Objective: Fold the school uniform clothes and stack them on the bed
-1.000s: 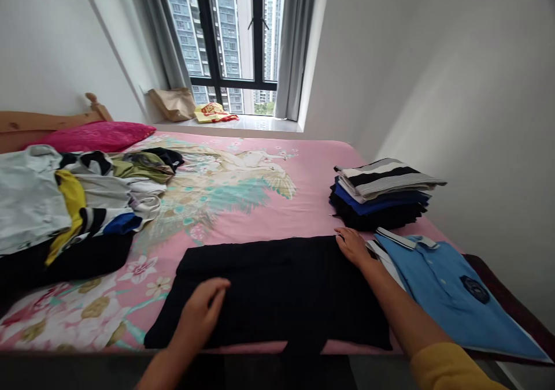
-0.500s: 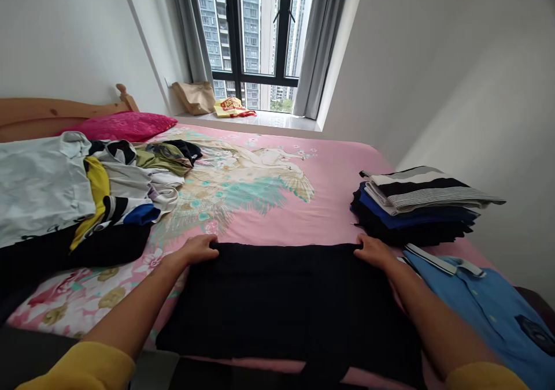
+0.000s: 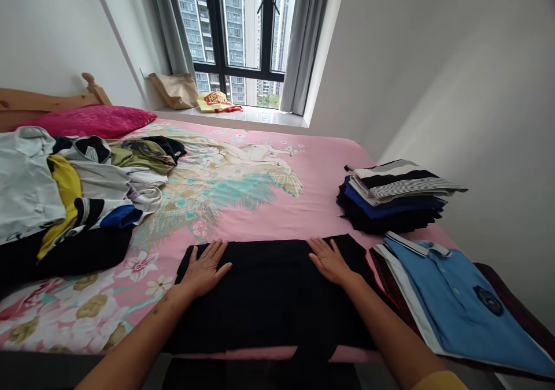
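Presently, taking the black garment at the bed's front edge as landmark. Far left of it: loose clothes heap, cut off by the frame; layers overlap, individual pieces hard to separate. Behind that, magenta pillow, wooden headboard partly out of view. Left hand flat on the garment's left part, fingers slightly spread, thumb apart. Black garment lies flat on pink floral bedding; folds lost in the dark cloth, forearms cover its sides. Beyond it, sill with paper bag, window, grey curtains. Right hand flat on its right part, fingers close together, thumb apart. Right of it, blue polo shirt on other clothes, mostly hidden; behind that, folded stack, lower layers indistinct; pale wall.
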`<state>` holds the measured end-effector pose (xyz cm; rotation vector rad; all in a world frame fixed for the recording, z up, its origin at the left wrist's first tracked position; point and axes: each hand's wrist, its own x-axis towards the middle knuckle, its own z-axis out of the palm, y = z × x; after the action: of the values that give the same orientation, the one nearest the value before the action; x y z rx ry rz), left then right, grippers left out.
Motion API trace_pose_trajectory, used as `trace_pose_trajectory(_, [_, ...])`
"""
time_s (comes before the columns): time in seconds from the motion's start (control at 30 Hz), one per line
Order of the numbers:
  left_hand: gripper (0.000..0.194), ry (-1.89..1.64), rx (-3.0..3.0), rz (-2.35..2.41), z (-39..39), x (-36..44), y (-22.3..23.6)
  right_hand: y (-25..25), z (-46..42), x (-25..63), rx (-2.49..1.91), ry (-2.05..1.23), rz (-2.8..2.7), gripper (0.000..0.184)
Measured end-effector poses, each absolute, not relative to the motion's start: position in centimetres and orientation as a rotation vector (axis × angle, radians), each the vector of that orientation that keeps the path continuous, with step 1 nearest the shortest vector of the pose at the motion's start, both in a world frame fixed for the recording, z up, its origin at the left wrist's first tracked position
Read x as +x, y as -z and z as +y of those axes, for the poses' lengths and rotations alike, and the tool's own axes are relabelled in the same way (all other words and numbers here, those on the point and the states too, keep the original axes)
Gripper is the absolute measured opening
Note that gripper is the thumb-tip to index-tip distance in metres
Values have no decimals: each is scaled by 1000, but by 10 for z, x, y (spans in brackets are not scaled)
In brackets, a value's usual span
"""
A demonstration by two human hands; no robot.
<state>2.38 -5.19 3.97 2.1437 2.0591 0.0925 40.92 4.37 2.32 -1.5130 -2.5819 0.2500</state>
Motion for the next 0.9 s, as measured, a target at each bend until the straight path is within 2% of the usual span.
trace_pose_trajectory(0.1, [74, -26, 2058, 2091, -51, 19, -30, -12, 44, 435, -1947, -182, -2432, 55])
trace_pose_trajectory(0.17, [75, -8, 2047, 2091, -48, 20, -31, -16, 43, 441, -2037, -136, -2342, 56])
trace_pose_trajectory(0.37, [60, -97, 2093, 2156, -51, 46, -45, -39, 26, 403, -1535, -148, -2436, 46])
trace_pose_trajectory(0.6, [44, -328, 2105, 2147, -42, 43, -44, -47, 54, 407, -1525, -141, -2376, 32])
trace_pose_trajectory(0.73, [43, -346, 2048, 2178, -18, 40, -42, -49, 72, 383, -1461, -138, -2433, 33])
trace_pose_trajectory(0.9, [42, -339, 2063, 2183, -9, 45, -25, -29, 93, 349, -1622, -223, -2536, 33])
